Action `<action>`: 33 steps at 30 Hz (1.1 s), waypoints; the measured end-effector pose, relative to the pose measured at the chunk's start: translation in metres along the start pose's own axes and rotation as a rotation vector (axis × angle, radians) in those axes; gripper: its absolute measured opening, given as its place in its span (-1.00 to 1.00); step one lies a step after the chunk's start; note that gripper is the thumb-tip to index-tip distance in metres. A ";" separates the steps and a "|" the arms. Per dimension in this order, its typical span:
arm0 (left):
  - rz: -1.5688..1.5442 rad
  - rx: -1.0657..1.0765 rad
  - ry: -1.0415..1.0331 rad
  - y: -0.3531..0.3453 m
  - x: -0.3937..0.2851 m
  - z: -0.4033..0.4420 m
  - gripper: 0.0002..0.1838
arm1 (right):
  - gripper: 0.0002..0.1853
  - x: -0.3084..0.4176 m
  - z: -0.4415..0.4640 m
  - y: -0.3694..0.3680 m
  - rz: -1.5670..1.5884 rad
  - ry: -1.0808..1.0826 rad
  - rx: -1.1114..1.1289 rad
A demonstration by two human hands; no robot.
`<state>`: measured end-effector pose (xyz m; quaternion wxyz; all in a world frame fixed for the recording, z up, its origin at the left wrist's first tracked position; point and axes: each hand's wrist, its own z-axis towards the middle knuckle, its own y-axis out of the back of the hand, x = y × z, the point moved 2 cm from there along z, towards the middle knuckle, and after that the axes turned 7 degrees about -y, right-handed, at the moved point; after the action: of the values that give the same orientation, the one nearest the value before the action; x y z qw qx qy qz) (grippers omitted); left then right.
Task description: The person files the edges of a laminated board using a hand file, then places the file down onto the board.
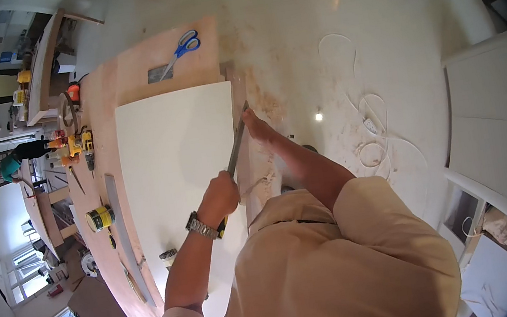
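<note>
A long, flat grey metal file (238, 146) lies slanted along the right edge of a white board (176, 137). My left hand (220, 197), with a metal watch on its wrist, is closed around the handle end; a bit of yellow and black shows below it. My right hand (256, 124) pinches the far end of the file, just beyond the board's edge. The board rests on a wooden worktable (125, 73).
Blue-handled scissors (187, 42) lie past the board. A yellow drill (87, 143), a tin (100, 218) and a metal strip (121, 222) are on the left. A white cable (383, 114) trails over the floor. A person (10, 165) works at the far left.
</note>
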<state>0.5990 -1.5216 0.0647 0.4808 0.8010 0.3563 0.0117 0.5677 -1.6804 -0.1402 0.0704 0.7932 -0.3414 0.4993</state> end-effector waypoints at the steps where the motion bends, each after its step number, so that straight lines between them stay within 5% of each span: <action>1: 0.002 -0.012 -0.004 0.002 -0.001 -0.004 -0.76 | -0.18 0.004 -0.001 0.002 0.000 0.032 0.006; 7: -0.008 0.064 0.181 0.031 -0.016 -0.067 -0.76 | -0.17 0.015 -0.055 -0.030 -0.262 0.206 -0.030; 11: -0.015 0.020 0.053 0.004 0.007 -0.041 -0.77 | -0.15 0.011 -0.040 -0.021 -0.147 0.242 0.021; 14: -0.010 0.002 0.015 -0.006 0.007 -0.028 -0.76 | -0.15 -0.014 -0.019 -0.011 -0.116 0.003 0.003; 22: -0.022 0.088 0.172 0.017 0.003 -0.074 -0.75 | -0.16 -0.011 -0.047 -0.039 -0.231 0.202 0.005; 27: 0.020 0.076 0.042 -0.017 0.008 -0.039 -0.76 | -0.17 -0.017 -0.029 -0.012 -0.015 -0.030 0.191; 33: 0.001 0.097 0.161 0.016 -0.003 -0.109 -0.75 | -0.19 -0.021 -0.073 -0.051 -0.170 0.183 0.055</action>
<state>0.5665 -1.4449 0.1360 0.4110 0.8201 0.3938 0.0589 0.5393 -1.5988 -0.1103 0.1216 0.7721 -0.2514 0.5709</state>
